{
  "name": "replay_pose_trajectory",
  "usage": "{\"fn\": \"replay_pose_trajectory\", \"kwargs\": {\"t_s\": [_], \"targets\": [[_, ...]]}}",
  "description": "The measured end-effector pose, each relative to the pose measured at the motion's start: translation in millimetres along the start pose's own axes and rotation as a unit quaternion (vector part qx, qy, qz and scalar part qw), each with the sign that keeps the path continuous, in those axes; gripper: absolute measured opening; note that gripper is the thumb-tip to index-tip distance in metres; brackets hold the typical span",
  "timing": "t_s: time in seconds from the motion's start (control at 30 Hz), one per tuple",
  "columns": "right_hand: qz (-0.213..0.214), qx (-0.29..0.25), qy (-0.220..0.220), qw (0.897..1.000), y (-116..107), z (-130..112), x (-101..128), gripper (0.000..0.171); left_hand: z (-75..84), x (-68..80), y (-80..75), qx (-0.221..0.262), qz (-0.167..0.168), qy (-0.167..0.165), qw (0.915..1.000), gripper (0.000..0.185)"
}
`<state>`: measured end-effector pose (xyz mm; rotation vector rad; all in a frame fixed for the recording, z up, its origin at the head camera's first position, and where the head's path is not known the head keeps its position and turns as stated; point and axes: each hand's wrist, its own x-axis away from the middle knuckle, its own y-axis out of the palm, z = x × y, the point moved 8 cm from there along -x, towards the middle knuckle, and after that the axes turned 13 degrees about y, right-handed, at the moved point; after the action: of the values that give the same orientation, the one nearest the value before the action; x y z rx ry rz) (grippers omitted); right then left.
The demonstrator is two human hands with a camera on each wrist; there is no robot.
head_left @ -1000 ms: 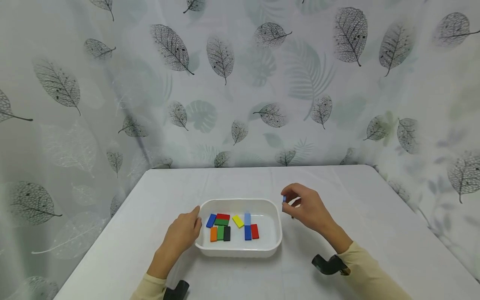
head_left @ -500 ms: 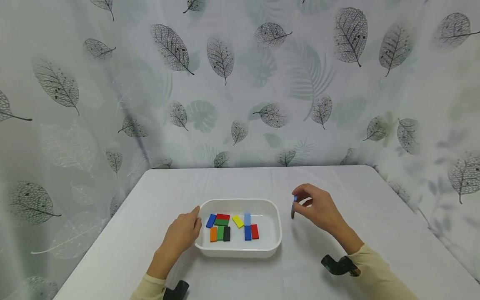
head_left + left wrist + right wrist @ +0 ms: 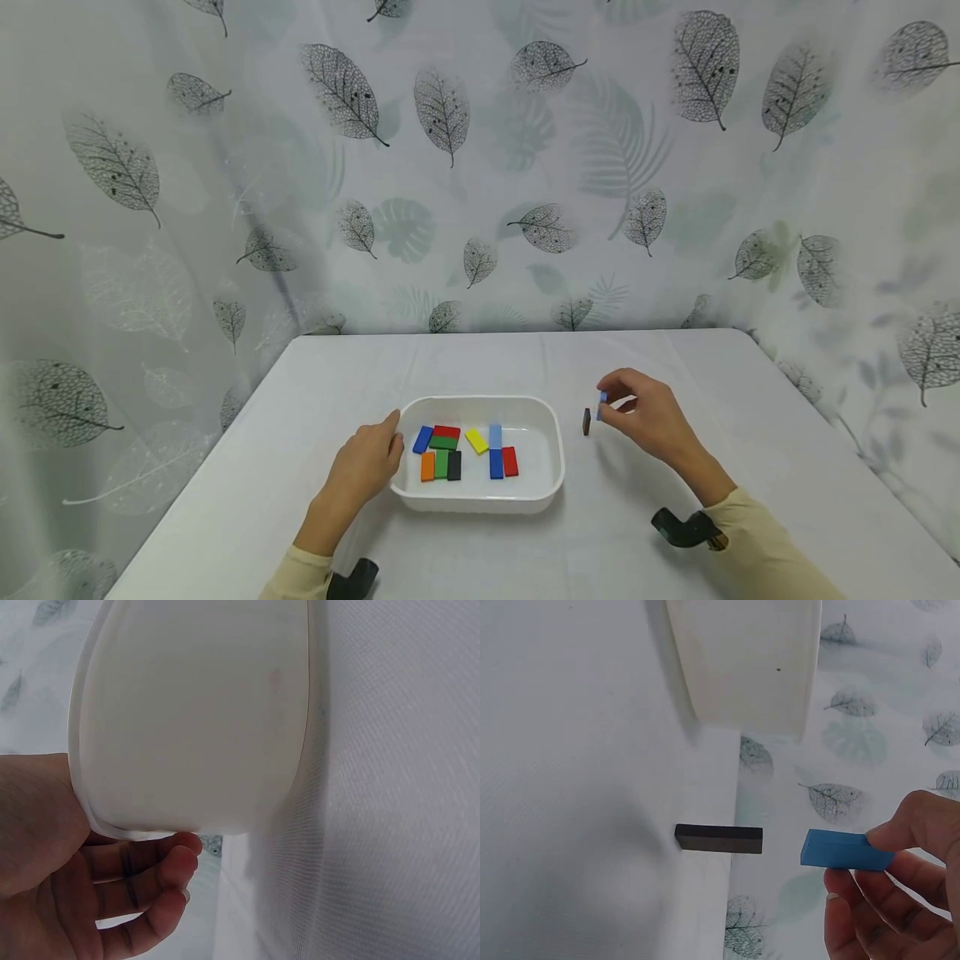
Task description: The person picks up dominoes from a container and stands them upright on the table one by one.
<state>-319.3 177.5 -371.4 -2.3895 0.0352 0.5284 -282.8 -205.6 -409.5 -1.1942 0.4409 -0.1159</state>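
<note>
**Two blocks out of the tray, one in hand**

We note the right hand over the worktop, to the right of the white tray. Its fingers pinch a light blue block by one end, held clear of the surface. Just beside it, not touching, a dark brown block stands on its edge on the worktop, between the tray and the held block. In the right wrist view we see a gap between the two blocks.

We log the left hand resting against the tray's left wall, thumb up at the rim, fingers loosely curled below the rim on the outside. It clasps nothing else.

Inside the tray we count nine flat blocks: blue, red, two green, orange, black, yellow, a light blue over a darker blue, and a red beside that. They lie flat on the tray floor, several touching.

A leaf-printed curtain hangs behind the worktop.
</note>
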Motion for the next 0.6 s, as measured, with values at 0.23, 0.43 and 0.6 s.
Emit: {"fn": "replay_pose_trajectory", "kwargs": {"t_s": [0.23,0.43,0.6], "targets": [[-0.008,0.006,0.021,1.000,3.8,14.7,-1.0,0.027,0.3,0.2,-0.6,-0.004,0.003,0.002,1.0000,0.043],[-0.016,0.012,0.041,0.999,8.5,26.8,-2.4,0.025,-0.3,0.1,-0.2,-0.005,0.003,0.002,1.0000,0.043],[-0.026,0.014,0.057,0.998,13.2,34.0,-2.9,0.025,-0.4,0.1,-0.6,-0.007,0.002,-0.001,1.0000,0.044]]}}
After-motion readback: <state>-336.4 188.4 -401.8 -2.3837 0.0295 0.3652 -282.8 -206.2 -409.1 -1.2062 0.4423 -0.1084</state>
